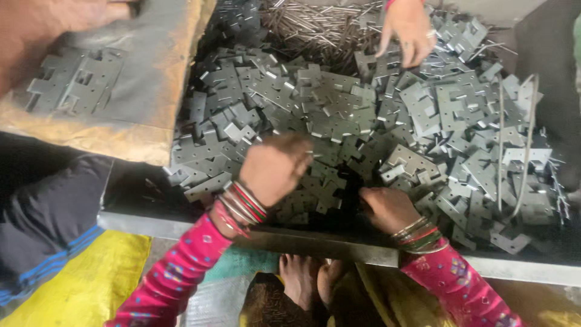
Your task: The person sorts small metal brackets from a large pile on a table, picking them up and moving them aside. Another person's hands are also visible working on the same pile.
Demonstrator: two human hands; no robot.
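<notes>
Dim workshop, low bench (315,245) with a steel front edge, heaped with grey stamped hinge plates (363,121). Beyond the heap, a pile of thin metal pins (315,24). Left of the heap, a worn padded board (151,91) carrying a few plates. Left hand (275,166) on the heap's near side, fingers curled down among plates, grip not discernible. Right hand (387,206) at the heap's near edge, fingers tucked under, hold unclear. Another person's hand (408,27) reaching in from the far side.

Dim workshop light — yellow woven sheet (91,284) on floor, worn brown-edged board (163,79) upper left, possibly a bench.
</notes>
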